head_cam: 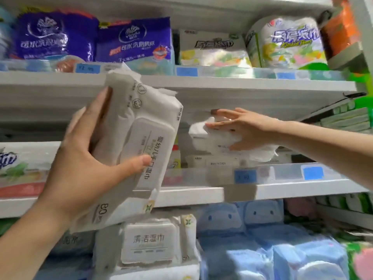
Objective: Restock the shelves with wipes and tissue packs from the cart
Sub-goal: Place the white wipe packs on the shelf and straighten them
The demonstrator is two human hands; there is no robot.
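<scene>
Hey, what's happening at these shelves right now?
A person is stocking store shelves. Their left hand holds a white pack of wet wipes up in front of the middle shelf. Their right hand reaches into that shelf and rests on another white pack lying on top of more packs there. Purple paper packs fill the shelf above.

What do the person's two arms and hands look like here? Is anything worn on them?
Both the left hand and the right hand are bare, without gloves. No sleeve shows on either forearm up to the picture's edge. I see no watch or bracelet. A ring cannot be ruled out, because the image is blurred.
</scene>
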